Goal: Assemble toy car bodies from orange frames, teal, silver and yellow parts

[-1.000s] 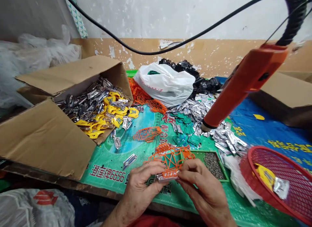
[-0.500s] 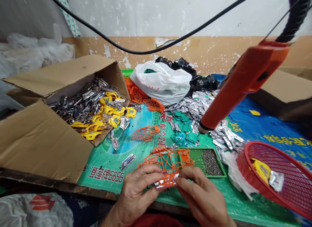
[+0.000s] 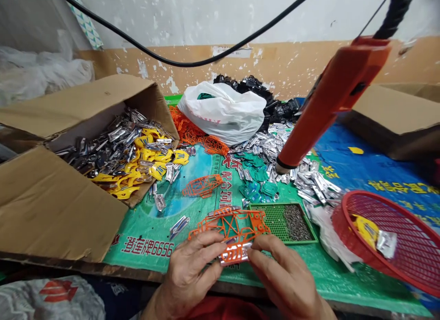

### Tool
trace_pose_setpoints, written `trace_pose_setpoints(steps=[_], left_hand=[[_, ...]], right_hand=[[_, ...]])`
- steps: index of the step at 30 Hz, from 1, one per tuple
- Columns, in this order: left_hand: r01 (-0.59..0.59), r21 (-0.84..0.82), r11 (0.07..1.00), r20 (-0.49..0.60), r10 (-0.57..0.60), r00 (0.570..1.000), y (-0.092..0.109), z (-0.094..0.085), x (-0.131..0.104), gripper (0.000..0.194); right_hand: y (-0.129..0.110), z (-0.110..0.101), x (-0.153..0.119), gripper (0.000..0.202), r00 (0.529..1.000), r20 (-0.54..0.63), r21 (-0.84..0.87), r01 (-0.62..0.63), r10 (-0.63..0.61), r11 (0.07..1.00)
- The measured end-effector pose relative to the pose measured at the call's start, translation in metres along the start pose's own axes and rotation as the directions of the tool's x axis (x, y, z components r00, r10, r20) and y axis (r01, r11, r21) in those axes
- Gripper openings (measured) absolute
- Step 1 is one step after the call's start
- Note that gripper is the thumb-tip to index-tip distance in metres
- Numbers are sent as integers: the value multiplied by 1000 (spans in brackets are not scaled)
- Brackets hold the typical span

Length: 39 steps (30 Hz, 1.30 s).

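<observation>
Orange frame (image 3: 233,224) sits between the hands, just in from the surface's front edge, near side against a shiny silver piece (image 3: 225,260). Left hand (image 3: 192,267) pinches the left end, thumb below, fingers above; right hand (image 3: 285,269) grips the right end with fingertips. Red print (image 3: 147,246) left of the left hand, near front edge: Chinese characters, then "6656". Pink lettering on white bag (image 3: 223,111) toward back edge: can't read. Both hands angled inward, fingers bent.
</observation>
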<state>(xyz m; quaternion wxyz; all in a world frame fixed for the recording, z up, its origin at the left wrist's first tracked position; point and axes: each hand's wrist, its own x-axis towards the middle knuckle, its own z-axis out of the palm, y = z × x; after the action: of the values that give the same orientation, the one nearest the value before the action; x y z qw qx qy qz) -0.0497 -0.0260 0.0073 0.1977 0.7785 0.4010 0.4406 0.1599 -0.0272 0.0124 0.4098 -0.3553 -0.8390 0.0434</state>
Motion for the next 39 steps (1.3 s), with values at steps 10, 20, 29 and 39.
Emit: trace_pose_setpoints(steps=[10, 20, 29, 39], left_hand=[[-37, 69, 997, 47, 33, 998, -3, -1, -2, 38], [21, 32, 999, 21, -22, 1000, 3, -1, -1, 32], [-117, 54, 992, 19, 116, 993, -1, -1, -1, 23], [-187, 138, 973, 56, 181, 982, -1, 3, 2, 13]], right_hand=[[1, 2, 3, 21, 998, -57, -52, 8, -11, 999], [3, 7, -2, 21, 997, -71, -62, -29, 24, 998], [2, 10, -12, 19, 997, -30, -118, -78, 74, 990], [1, 11, -17, 20, 994, -30, -23, -104, 103, 994]])
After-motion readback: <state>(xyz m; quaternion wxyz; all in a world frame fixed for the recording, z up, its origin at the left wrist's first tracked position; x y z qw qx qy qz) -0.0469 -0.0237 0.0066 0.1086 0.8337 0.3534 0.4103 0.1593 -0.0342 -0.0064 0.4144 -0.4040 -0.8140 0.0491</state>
